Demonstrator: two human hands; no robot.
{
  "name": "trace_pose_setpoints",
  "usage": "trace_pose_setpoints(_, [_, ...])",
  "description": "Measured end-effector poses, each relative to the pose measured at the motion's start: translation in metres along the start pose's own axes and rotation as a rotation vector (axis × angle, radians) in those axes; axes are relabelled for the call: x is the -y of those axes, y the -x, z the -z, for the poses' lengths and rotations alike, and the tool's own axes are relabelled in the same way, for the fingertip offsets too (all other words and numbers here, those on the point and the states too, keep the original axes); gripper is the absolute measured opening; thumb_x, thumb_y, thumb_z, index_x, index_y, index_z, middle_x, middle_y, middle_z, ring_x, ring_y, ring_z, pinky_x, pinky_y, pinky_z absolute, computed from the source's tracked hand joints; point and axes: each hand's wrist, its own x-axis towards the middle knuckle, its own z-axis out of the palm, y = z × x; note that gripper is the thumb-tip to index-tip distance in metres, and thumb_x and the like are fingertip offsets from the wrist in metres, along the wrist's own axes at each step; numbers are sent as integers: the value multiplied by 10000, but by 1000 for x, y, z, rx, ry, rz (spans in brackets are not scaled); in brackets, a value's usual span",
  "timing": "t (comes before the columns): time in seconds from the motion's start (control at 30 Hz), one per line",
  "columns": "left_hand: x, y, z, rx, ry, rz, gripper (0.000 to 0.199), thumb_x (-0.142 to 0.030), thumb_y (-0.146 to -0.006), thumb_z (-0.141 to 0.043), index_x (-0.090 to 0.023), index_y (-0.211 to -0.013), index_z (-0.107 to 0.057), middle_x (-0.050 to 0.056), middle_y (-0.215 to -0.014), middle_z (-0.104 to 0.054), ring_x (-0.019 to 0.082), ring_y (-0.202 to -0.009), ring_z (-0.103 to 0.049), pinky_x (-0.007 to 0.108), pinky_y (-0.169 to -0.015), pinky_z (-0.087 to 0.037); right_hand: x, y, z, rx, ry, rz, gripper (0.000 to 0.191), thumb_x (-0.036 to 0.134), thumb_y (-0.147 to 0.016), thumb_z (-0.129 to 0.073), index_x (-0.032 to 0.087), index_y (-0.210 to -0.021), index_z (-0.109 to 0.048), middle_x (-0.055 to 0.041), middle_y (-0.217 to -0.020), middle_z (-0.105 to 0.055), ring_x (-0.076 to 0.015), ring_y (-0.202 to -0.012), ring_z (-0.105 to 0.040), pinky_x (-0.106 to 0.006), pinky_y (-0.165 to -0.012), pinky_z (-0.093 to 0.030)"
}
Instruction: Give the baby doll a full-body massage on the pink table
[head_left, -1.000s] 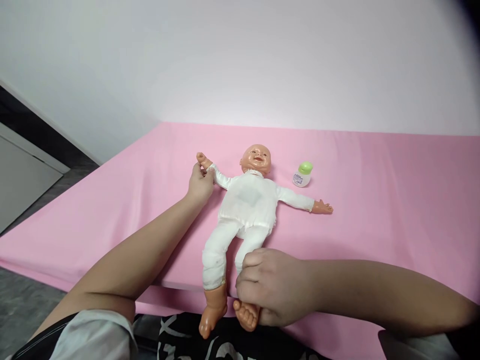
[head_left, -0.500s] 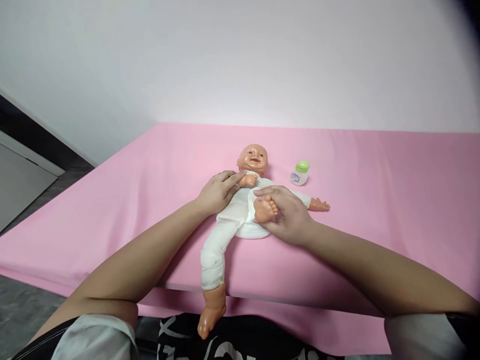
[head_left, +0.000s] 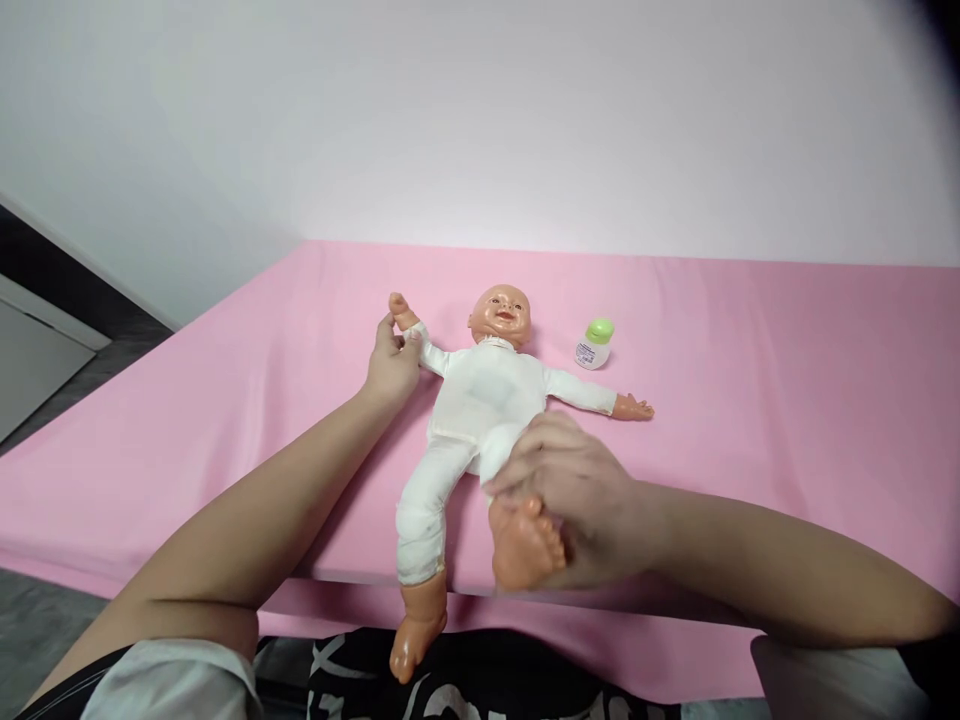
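A baby doll (head_left: 487, 390) with a white cloth body lies on its back, head toward the wall. My left hand (head_left: 395, 362) pinches the doll's arm (head_left: 433, 357) at the wrist, on the left. Around the doll's lower leg, on the right, my right hand (head_left: 574, 490) is closed, and the doll's foot (head_left: 525, 545) sticks out below my fingers; this hand is a little blurred. The doll's other arm (head_left: 581, 390) lies stretched out to the right. Its other leg (head_left: 422, 520) hangs over the table's front edge.
A small clear bottle with a green cap (head_left: 595, 344) stands right of the doll's head. The pink cloth (head_left: 750, 400) covers the table up to the white wall (head_left: 525, 120). My lap in dark printed clothing is below the front edge.
My left hand has swung the doll's arm from its chest out to the left. My right hand has brought the bent leg down toward me, uncovering the belly.
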Motion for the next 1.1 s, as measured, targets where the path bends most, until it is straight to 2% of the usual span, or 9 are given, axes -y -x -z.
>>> trace_pose_setpoints(0.17, [6, -8, 2, -83, 171, 194, 616, -657, -1074, -611, -285, -1537, -443, 134, -1178, -693, 257, -929, -771, 435, -763, -668, 13, 19, -38, 449, -11, 106, 261, 434, -906, -793, 259, -854, -607, 5, -821, -767, -191, -796, -668, -390, -816, -524])
trace_pose_setpoints(0.27, [-11, 3, 3, -62, 97, 150, 670, -639, -1093, -588, -238, -1598, -405, 169, -1260, -693, 290, -1052, -759, 476, -878, -661, 11, 24, -52, 515, 6, 103, 244, 424, -918, -776, 251, -847, -618, 6, -821, -768, -194, -825, -668, -390, -843, -528])
trace_pose_setpoints(0.33, [-25, 14, 3, -11, -6, -50, 730, -646, -1113, -537, -226, -1674, -334, 192, -1362, -684, 311, -1192, -729, 489, -984, -635, 11, 21, -48, 418, -59, 106, 212, 413, -930, -762, 247, -906, -632, -4, -931, -811, -184, -904, -709, -371, -894, -551])
trace_pose_setpoints(0.43, [-44, 30, 1, 102, -172, -421, 685, -591, -1147, -470, -245, -1720, -322, 205, -1594, -587, 320, -1398, -640, 495, -1127, -572, 13, 11, -29, 173, -160, 90, 251, 373, -929, -777, 245, -1083, -624, -36, -1130, -839, -186, -1053, -755, -351, -985, -586])
trace_pose_setpoints(0.5, [-54, 37, -2, 226, -286, -601, 605, -506, -1156, -467, -240, -1697, -407, 189, -1616, -588, 315, -1436, -614, 506, -1186, -537, 13, 4, -15, 40, -154, 61, 349, 309, -915, -788, 255, -1198, -592, -68, -1218, -832, -212, -1122, -769, -389, -1054, -605])
trace_pose_setpoints(0.57, [-60, 39, -5, 359, -379, -693, 553, -433, -1150, -473, -232, -1665, -485, 173, -1545, -645, 306, -1413, -625, 511, -1203, -527, 7, 1, -4, -54, -74, 22, 433, 229, -888, -787, 273, -1262, -573, -89, -1284, -818, -250, -1186, -774, -455, -1114, -611])
trace_pose_setpoints(0.7, [-62, 37, -7, 495, -466, -705, 543, -367, -1135, -476, -236, -1659, -523, 159, -1474, -679, 305, -1359, -645, 516, -1158, -554, -27, 5, 0, -153, 144, -127, 526, 126, -848, -751, 284, -1324, -594, -106, -1374, -784, -327, -1362, -722, -555, -1165, -606])
trace_pose_setpoints(0.87, [-59, 34, -6, 517, -511, -653, 551, -371, -1129, -478, -235, -1660, -531, 156, -1452, -691, 310, -1332, -649, 510, -1130, -558, -64, 15, -8, -145, 188, -326, 472, 171, -879, -733, 269, -1322, -603, -123, -1408, -775, -316, -1353, -746, -544, -1122, -646])
trace_pose_setpoints(1.1, [-59, 36, -1, 450, -420, -500, 623, -492, -1113, -515, -243, -1683, -479, 136, -1458, -704, 315, -1282, -680, 505, -1116, -561, -49, 11, -2, -167, 117, -222, 457, 156, -870, -774, 236, -1297, -632, -147, -1378, -788, -308, -1321, -764, -487, -1118, -651])
